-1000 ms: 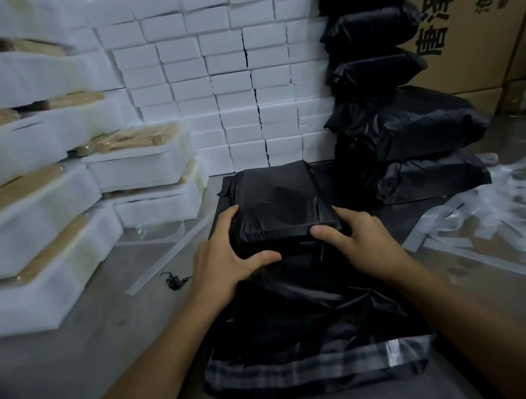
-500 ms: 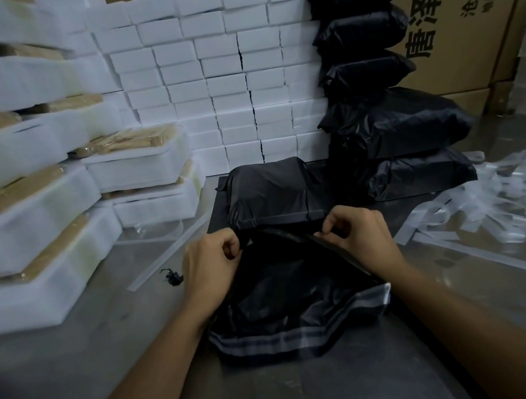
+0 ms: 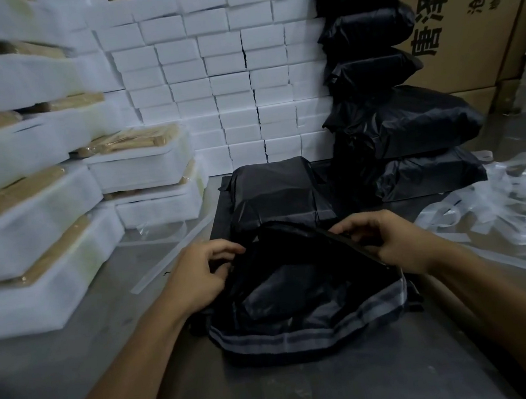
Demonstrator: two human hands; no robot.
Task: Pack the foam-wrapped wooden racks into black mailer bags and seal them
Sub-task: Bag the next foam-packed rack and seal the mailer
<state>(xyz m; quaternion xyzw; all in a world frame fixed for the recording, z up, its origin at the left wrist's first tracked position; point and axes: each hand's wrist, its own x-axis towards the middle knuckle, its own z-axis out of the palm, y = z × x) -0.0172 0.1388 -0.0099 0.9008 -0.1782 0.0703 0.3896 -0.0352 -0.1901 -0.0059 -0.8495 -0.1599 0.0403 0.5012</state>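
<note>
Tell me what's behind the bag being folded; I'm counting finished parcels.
A stack of sealed black parcels stands behind and to its right, and a white foam block wall straight behind. The bag's contents are covered.

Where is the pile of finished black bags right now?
The stack of filled black plastic mailer bags stands at the far right of the table, against the wall of white foam blocks and in front of a brown cardboard box.

Surface: grey worktable (image 3: 77,371), dull sheen.
Rear right: cardboard cartons (image 3: 472,24) w/ printed characters.
Light: dim, cool.
</note>
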